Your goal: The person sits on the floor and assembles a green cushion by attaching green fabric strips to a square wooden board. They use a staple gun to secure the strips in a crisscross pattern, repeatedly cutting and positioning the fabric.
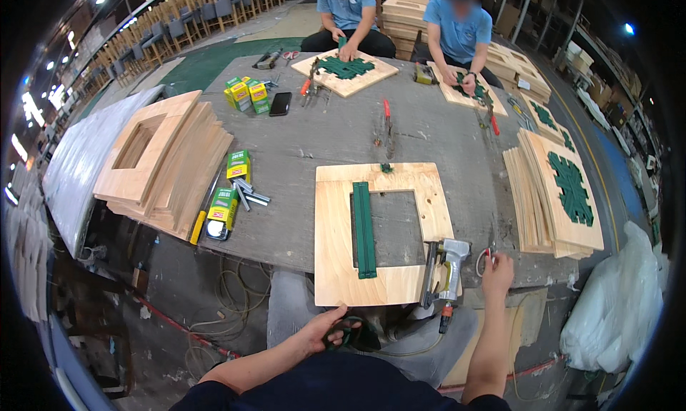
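Note:
In front of me lies a light plywood frame (332, 232) with a rectangular opening. A green webbing strap (364, 229) runs from near the top of the opening down to its lower edge, and a small green piece (386, 168) sits on the top rail. My left hand (325, 330) is below the near edge, its fingers curled round dark green webbing (350, 334), partly hidden. My right hand (498, 274) is closed on small scissors (481, 263) with a reddish handle, right of the frame. A pneumatic staple gun (450, 268) lies on the frame's lower right corner.
Plywood frames are stacked at left (146, 161) and right (536, 197), the right stack topped by woven green webbing (569, 188). Staple boxes (223, 205), loose staple strips (250, 194), a phone (281, 104) and red-handled pliers (387, 114) lie about. Two people work opposite.

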{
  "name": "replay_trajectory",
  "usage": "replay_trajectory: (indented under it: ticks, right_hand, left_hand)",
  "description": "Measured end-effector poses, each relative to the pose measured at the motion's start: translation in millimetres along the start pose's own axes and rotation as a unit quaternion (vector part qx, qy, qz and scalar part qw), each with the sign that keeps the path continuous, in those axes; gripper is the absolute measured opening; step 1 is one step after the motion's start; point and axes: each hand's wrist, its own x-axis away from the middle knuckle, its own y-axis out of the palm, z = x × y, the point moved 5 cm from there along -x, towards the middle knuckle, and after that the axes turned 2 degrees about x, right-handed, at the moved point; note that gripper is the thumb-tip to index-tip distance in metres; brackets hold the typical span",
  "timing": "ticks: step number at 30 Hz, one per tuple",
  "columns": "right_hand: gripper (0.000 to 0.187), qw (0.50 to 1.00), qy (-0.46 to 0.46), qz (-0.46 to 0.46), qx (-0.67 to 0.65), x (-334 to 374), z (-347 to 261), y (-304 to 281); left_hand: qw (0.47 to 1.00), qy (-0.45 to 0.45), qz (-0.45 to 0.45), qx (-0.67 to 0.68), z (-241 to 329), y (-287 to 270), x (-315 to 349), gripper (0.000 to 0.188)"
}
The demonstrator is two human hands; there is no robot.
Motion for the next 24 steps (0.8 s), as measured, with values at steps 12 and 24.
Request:
replay_trajectory:
  ticks: [12, 24]
  right_hand:
    - [0.059, 0.995, 0.047, -0.078, -0.026, 52.7, -72.3, 50.8]
    - [0.045, 0.992, 0.050, -0.089, 0.076, -43.8, -29.6, 30.6]
  left_hand:
    - [0.988, 0.132, 0.059, 0.056, 18.6, -9.2, -11.1, 0.037]
    - [0.980, 0.157, 0.088, 0.089, 35.6, -36.1, -3.0, 0.032]
